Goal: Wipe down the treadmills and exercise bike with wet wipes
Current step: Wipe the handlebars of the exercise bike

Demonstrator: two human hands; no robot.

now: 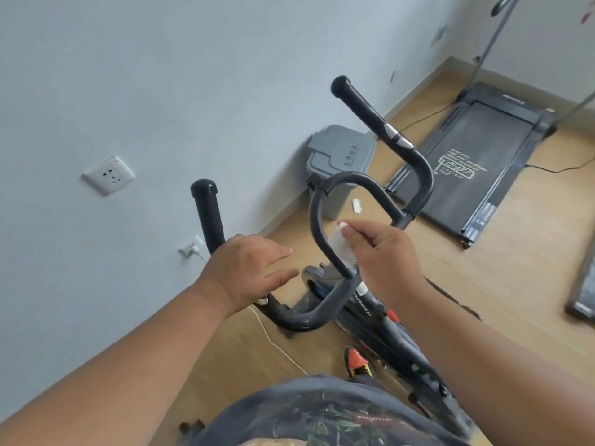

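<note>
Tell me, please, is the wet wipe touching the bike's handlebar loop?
Touching: the head view shows the right hand pressing the wet wipe against the handlebar loop.

"生活垃圾" on grey bin lid (346, 149); illegible white print on treadmill belt (473, 169).

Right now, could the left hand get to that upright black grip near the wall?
Probably yes. The left hand hovers open, holding nothing, right beside the foot of the left handlebar grip, and nothing lies between them. The right hand is busy with the wet wipe.
</note>
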